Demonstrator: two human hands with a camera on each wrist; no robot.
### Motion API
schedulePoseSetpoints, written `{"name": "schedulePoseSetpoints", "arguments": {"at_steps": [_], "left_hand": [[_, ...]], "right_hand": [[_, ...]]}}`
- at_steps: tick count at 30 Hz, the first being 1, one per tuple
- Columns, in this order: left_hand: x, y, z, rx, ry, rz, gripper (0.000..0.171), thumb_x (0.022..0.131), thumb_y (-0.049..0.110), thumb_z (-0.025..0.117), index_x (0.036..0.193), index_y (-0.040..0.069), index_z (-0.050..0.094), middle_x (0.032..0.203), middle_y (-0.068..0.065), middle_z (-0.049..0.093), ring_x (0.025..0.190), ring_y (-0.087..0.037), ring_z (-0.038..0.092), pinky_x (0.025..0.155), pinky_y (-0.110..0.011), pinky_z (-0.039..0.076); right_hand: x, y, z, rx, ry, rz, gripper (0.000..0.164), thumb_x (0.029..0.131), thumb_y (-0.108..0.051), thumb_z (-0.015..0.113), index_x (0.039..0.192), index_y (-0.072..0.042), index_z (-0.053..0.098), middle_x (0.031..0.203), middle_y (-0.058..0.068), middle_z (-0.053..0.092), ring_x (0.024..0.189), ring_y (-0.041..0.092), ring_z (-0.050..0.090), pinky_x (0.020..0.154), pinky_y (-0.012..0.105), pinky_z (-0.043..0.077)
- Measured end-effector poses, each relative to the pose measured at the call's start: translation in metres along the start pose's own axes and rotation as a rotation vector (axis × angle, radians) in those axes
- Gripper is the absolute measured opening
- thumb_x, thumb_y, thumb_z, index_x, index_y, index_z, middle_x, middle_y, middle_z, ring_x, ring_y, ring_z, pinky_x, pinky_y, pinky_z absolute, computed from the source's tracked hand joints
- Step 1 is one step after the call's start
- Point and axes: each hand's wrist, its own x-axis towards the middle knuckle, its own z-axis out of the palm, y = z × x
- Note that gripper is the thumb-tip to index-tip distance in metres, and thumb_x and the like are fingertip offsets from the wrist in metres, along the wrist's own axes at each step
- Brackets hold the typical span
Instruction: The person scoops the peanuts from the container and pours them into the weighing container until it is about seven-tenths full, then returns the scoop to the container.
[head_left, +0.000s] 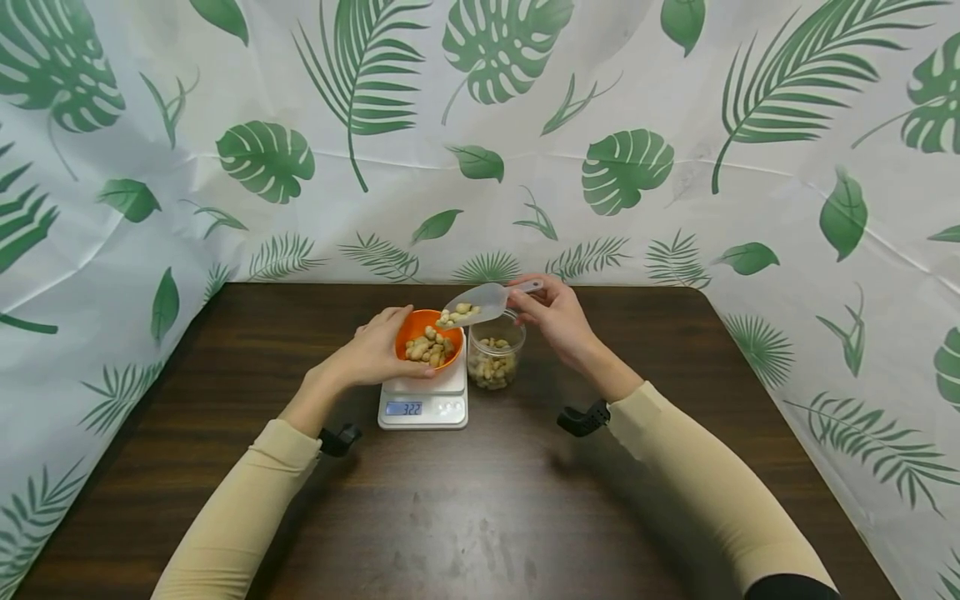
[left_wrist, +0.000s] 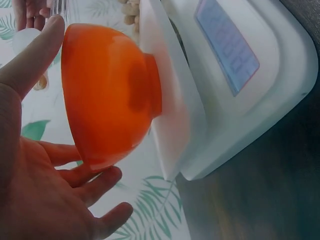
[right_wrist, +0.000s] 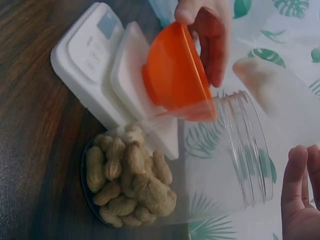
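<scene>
An orange bowl point(left_wrist: 105, 95) with peanuts point(head_left: 427, 348) in it stands on a white kitchen scale point(head_left: 444, 412), whose display seems to read 322. Around the bowl's side curls my left hand point(head_left: 367, 348), thumb at the near rim and fingers at the far side. My right hand point(head_left: 557, 321) pinches the handle of a translucent scoop point(head_left: 491, 298). Several peanuts lie in the scoop, its lip tilted over the bowl's right rim. Just right of the scale, below the scoop, a clear jar point(right_wrist: 215, 175) stands without a lid, partly filled with peanuts point(right_wrist: 132, 175).
Everything stands near the back of a dark wooden table point(head_left: 450, 517). Behind and beside it hangs a white sheet point(head_left: 555, 217) with green leaf prints. Dark straps with small devices point(head_left: 583, 419) sit at both wrists.
</scene>
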Motion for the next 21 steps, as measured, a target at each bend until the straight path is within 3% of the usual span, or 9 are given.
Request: {"name": "schedulePoseSetpoints", "arguments": {"at_steps": [7, 14, 21], "left_hand": [[-0.001, -0.001, 0.001, -0.01, -0.007, -0.022, 0.117, 0.078, 0.056, 0.085, 0.159, -0.005, 0.027, 0.158, -0.023, 0.034, 0.142, -0.04, 0.036, 0.111, -0.068, 0.026], [0.0, -0.004, 0.001, -0.008, 0.001, -0.022, 0.115, 0.078, 0.056, 0.085, 0.158, -0.005, 0.029, 0.156, -0.023, 0.037, 0.14, -0.039, 0.039, 0.109, -0.068, 0.028], [-0.001, -0.004, 0.001, -0.018, -0.001, -0.022, 0.115, 0.078, 0.055, 0.086, 0.159, -0.003, 0.029, 0.156, -0.023, 0.037, 0.141, -0.039, 0.038, 0.109, -0.068, 0.028]], "right_hand": [[0.004, 0.002, 0.007, -0.072, -0.013, 0.008, 0.031, 0.105, -0.014, 0.062, 0.129, 0.006, 0.059, 0.116, 0.015, 0.067, 0.112, 0.042, 0.061, 0.077, 0.037, 0.057], [0.009, 0.004, 0.017, -0.181, -0.03, -0.016, 0.028, 0.104, -0.013, 0.063, 0.125, 0.005, 0.062, 0.111, 0.021, 0.069, 0.095, 0.024, 0.067, 0.077, 0.041, 0.058], [0.009, 0.001, 0.025, -0.218, -0.05, -0.035, 0.026, 0.103, -0.012, 0.064, 0.124, 0.003, 0.063, 0.111, 0.021, 0.069, 0.091, 0.023, 0.068, 0.074, 0.041, 0.059]]}}
